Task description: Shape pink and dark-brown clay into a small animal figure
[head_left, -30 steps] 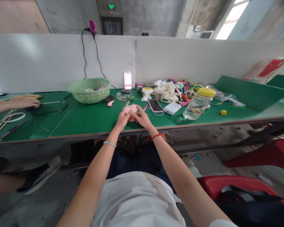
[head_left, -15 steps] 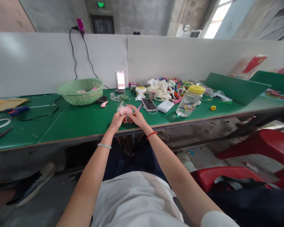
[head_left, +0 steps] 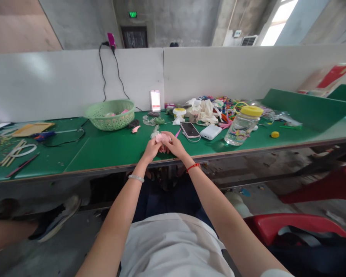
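Observation:
Between my two hands, just over the front edge of the green table, is a pink clay-like piece (head_left: 163, 137). My left hand (head_left: 151, 149) grips it from the left, and my right hand (head_left: 175, 146) closes round it from the right. The fingers partly cover the piece, so its full shape is hidden. Right behind it lies a crumpled clear plastic scrap (head_left: 155, 132). A smaller pink piece (head_left: 135, 129) rests on the table to the left, near a dark scrap. A thin pink tool (head_left: 178, 132) lies beside my right hand.
Left stands a green basket (head_left: 111, 120) with pink pieces inside. To the right are a phone (head_left: 190, 130), a white power bank (head_left: 210, 132) and a yellow-lidded water bottle (head_left: 242, 126). Behind them sit a small tub (head_left: 179, 112) and a colourful heap. Another phone (head_left: 155, 100) leans on the partition.
The camera view has turned a little to the left, so everything appears shifted right. Both hands still hold the pink piece, and the fingers of my right hand have shifted slightly over it.

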`<state>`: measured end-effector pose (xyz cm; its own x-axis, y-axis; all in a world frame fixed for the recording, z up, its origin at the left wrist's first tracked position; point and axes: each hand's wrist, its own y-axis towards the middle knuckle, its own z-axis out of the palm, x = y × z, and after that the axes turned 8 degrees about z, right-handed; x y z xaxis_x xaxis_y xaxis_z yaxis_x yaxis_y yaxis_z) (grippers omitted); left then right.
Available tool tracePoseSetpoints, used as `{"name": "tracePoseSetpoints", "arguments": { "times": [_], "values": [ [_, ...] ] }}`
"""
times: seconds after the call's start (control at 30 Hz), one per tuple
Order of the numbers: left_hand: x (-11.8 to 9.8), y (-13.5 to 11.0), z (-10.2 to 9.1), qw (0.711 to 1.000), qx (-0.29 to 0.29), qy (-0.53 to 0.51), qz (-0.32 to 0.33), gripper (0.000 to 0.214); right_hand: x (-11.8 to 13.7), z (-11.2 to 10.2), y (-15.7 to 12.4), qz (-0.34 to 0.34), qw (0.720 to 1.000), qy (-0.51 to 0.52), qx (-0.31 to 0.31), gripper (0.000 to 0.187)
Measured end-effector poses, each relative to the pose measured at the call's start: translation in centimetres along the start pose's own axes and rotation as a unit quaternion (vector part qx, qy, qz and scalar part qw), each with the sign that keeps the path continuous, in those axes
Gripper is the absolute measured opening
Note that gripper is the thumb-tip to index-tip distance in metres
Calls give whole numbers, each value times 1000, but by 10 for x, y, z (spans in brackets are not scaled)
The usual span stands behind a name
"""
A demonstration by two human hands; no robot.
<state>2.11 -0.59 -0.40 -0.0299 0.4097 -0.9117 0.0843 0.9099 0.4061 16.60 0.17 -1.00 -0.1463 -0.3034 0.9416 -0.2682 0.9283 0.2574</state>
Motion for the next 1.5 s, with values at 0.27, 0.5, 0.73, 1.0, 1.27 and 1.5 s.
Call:
{"name": "tracePoseSetpoints", "arguments": {
  "times": [0.27,0.5,0.73,1.0,1.27,1.5],
  "values": [
    [3,2,1,1000,11,-6,-7,36,-1,1,1,8,999,37,-14,71],
    [0,-2,3,1000,22,-6,-5,43,-5,-2,6,34,995,61,-75,72],
    [-2,-3,2,999,43,1,-4,43,1,-6,3,26,989,63,-128,55],
    [1,-3,3,999,49,11,-3,38,6,-10,-1,25,986,94,-133,55],
    [-1,-4,3,999,47,21,-8,31,1,-11,3,35,982,129,-135,58],
    [4,-2,4,999,28,27,1,29,-3,-11,6,42,978,156,-135,51]
  ]
}}
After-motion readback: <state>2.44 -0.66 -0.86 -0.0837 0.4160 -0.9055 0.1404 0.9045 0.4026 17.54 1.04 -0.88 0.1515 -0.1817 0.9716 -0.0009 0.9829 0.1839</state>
